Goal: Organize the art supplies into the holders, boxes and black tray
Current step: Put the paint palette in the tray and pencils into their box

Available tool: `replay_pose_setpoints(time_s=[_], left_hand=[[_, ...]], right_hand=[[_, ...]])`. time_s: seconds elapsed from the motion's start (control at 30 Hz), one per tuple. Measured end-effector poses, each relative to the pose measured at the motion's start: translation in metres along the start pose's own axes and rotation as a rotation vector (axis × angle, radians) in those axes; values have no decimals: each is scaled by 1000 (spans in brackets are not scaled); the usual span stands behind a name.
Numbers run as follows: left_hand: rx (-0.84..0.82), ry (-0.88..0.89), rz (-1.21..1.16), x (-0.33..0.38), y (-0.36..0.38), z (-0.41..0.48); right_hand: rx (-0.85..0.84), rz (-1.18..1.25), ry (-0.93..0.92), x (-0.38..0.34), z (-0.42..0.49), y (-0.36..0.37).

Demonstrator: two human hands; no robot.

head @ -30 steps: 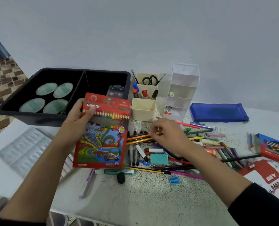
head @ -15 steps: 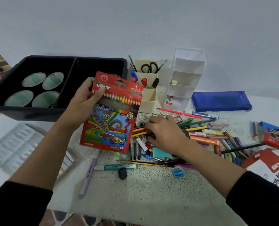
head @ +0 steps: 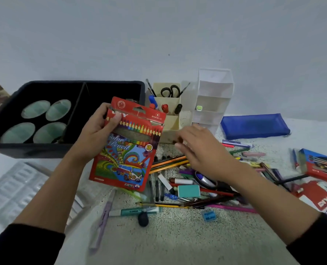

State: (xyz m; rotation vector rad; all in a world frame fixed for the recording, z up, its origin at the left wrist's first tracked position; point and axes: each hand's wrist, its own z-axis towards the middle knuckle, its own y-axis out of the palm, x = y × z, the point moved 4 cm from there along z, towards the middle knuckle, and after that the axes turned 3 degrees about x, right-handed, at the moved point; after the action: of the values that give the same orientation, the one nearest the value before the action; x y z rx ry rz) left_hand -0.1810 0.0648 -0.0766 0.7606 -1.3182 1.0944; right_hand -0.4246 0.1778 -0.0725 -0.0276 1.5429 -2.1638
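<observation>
**Sorting barely begun: most supplies loose on the table**

The left hand [head: 94,136] grips a red pencil box [head: 128,155] near its top left corner, thumb across the front and fingers curled behind. The box is lifted clear of the table and slightly tilted.

The right hand [head: 202,150] hovers just right of the box with its fingers loosely bent. A small dark tip shows at the fingertips, but blur hides whether they pinch anything.

Done so far:
- Beyond the right fingertips, the beige holder [head: 170,127] already has scissors, brushes and markers.
- Beyond the left fingers, the black tray [head: 44,150] carries 4 round dishes.

Left to do:
- The white holder [head: 214,88] has only 1 small green item.
- Under the right palm lies a big pile of pencils and pens [head: 178,161].
- An eraser [head: 189,190] and a sharpener [head: 208,215] sit nearer the wrist.

I judge the task to be at an early stage.
</observation>
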Motion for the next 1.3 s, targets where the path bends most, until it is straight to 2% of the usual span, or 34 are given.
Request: replay_pose_setpoints(time_s=[0.2, 0.37, 0.43, 0.5, 0.73, 0.97, 1.13, 1.3], left_hand=[[8, 3, 50, 4, 2, -2], [21, -12, 55, 6, 1, -5], [17, -12, 52, 7, 1, -7], [15, -14, 54, 8, 1, -8], [12, -11, -29, 14, 4, -11], [-5, -65, -106, 35, 10, -19], [-75, -168, -154, 47, 22, -38], [-53, -336, -357, 34, 35, -56]], right_hand=[[261, 461, 159, -11, 45, -32], [441, 1302, 601, -5, 71, -19], [499, 1553, 671, -5, 76, -12], [550, 1682, 682, -5, 81, -4], [598, 1566, 673, -4, 89, 7], [376, 1288, 580, -14, 97, -13], [237, 1219, 491, -19, 97, -29], [265, 1076, 440, -26, 87, -29]])
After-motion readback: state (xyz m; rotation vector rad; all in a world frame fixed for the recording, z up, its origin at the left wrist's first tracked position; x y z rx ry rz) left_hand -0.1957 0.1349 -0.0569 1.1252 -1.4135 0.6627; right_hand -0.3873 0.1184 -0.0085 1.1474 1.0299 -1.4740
